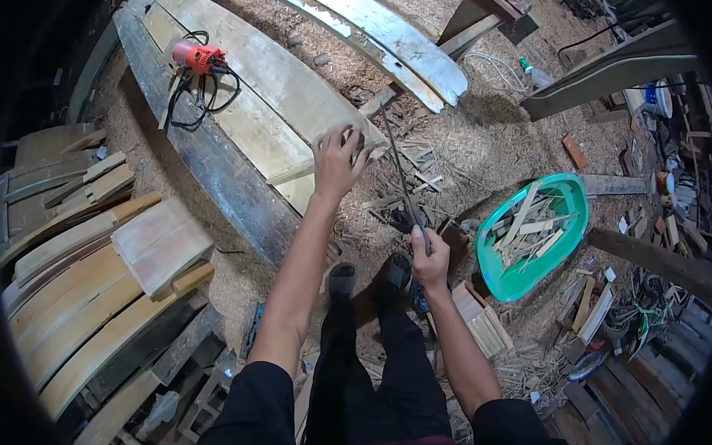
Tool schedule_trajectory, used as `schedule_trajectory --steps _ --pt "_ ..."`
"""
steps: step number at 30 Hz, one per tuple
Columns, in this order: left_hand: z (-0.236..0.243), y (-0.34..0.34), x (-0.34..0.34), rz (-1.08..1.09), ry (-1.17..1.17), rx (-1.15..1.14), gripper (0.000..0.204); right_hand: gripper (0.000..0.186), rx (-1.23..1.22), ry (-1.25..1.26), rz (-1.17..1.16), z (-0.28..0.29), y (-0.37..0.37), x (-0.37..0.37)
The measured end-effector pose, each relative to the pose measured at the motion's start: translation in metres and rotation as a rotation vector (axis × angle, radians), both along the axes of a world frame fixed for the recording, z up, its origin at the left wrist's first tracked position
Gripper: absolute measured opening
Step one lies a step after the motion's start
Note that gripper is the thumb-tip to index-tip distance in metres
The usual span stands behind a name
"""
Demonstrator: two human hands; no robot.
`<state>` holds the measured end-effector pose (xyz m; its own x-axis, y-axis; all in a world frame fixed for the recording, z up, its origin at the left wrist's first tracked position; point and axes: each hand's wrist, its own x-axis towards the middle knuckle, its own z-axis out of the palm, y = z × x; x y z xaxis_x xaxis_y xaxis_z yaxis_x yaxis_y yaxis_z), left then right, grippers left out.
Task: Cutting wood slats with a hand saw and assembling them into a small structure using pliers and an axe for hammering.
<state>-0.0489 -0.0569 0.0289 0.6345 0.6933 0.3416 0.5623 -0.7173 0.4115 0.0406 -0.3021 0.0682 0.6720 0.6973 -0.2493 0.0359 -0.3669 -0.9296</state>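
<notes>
You're standing on a sawdust floor (484, 148), shavings everywhere. At your eleven o'clock long pale planks (259, 86) lie across a dark beam (209, 162), with a red power tool (195, 57) and its black cord on top. At two o'clock sits a green basin (565, 190) full of offcuts. At nine o'clock, curved boards (79, 291) are stacked.

Even, moderately bright daylight; soft shadows fall on the sawdust floor (484, 141) beyond the fingertips; glare whitens the curved plank (394, 35) farther up; fisheye bending and black vignette ring the edges; focus stays sharp.
</notes>
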Motion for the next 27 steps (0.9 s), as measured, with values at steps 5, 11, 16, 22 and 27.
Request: schedule_trajectory --steps 5,11,16,22,27 --pt "-0.005 0.021 0.021 0.45 -0.035 -0.09 0.051 0.035 -0.005 0.028 0.052 -0.002 0.013 -0.005" --pt "-0.021 0.028 0.043 0.801 0.097 -0.168 0.065 0.034 -0.049 0.071 0.063 -0.012 0.02 -0.003" --pt "-0.023 0.026 0.049 0.821 0.17 -0.128 0.067 0.035 0.004 0.027 0.024 -0.012 0.021 -0.009" --pt "-0.02 0.028 0.051 0.82 0.241 -0.096 0.067 0.032 -0.075 0.012 0.032 0.003 0.05 -0.004" --pt "-0.023 0.028 0.047 0.828 0.25 -0.114 0.067 0.031 -0.112 0.003 0.015 -0.008 0.015 -0.014"
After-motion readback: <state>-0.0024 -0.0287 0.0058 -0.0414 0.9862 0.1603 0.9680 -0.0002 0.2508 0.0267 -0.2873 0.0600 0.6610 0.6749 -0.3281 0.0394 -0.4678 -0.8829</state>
